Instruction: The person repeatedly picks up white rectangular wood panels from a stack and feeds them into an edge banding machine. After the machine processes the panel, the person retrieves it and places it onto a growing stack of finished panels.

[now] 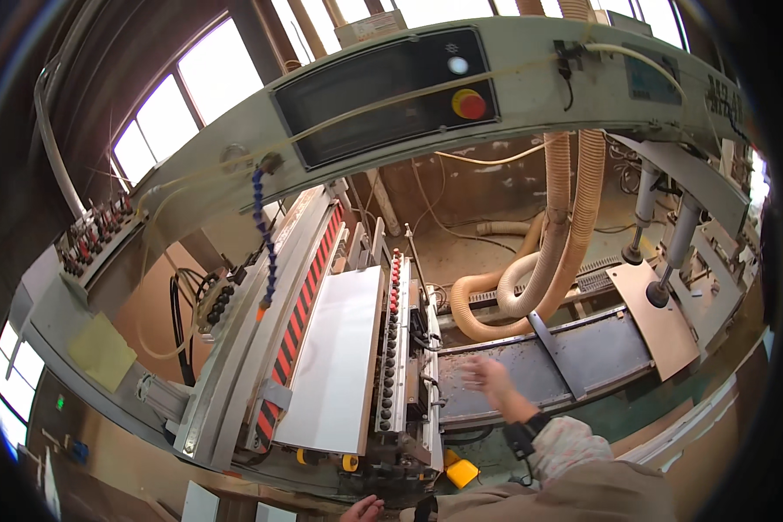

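Note:
My right hand is stretched over the dark machine bed, its fingers extended and slightly blurred, with nothing visible in them. A black band circles that wrist below a patterned sleeve. At the lower edge of the picture is part of my left hand, close to the machine's front; its fingers are bent, and I cannot tell whether they hold anything. Ahead of it a white panel lies lengthwise in the machine, between a red-and-black striped strip and a row of black and red knobs.
A pale green beam arches overhead, carrying a dark control panel with a red button. Ribbed hoses hang behind the bed. A brown board lies under two cylinders at right. A yellow pedal-like piece sits low.

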`<state>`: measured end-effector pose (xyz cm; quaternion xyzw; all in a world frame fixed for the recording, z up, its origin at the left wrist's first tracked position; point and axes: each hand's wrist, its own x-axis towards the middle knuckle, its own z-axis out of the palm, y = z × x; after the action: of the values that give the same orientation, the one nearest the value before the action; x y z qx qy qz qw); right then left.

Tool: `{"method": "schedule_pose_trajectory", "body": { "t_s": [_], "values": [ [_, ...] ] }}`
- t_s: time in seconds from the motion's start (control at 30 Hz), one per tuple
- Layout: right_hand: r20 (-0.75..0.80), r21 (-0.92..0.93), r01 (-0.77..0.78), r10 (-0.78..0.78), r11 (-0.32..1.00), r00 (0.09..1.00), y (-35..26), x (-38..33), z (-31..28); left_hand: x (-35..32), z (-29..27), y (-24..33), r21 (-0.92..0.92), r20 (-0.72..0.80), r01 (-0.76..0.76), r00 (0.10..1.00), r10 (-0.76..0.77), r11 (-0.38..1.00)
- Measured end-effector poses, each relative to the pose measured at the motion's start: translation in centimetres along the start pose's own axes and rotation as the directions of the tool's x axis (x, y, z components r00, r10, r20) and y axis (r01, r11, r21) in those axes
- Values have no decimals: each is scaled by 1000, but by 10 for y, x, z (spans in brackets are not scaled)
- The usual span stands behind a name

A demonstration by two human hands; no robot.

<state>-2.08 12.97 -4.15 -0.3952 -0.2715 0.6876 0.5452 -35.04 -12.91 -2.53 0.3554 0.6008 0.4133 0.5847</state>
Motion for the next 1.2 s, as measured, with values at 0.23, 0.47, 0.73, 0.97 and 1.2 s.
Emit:
{"method": "schedule_pose_trajectory", "body": {
  "t_s": [0.23,0.47,0.73,0.97,1.2],
  "values": [
    [-109,321,109,-77,941,991,-26,-17,-122,11,114,71,119,53,156,985,-163,981],
    [108,197,-115,95,974,990,-35,-20,-117,17,194,92,316,201,14,976,-81,949],
    [80,262,-106,88,959,993,-42,-37,-117,53,166,162,680,413,-359,908,71,639],
    [-52,263,44,-31,964,998,-62,-59,-113,145,137,294,925,343,-380,851,397,14],
    [117,320,-235,208,918,971,1,-50,-73,271,64,236,976,201,-166,936,289,-144]
  ]
}}
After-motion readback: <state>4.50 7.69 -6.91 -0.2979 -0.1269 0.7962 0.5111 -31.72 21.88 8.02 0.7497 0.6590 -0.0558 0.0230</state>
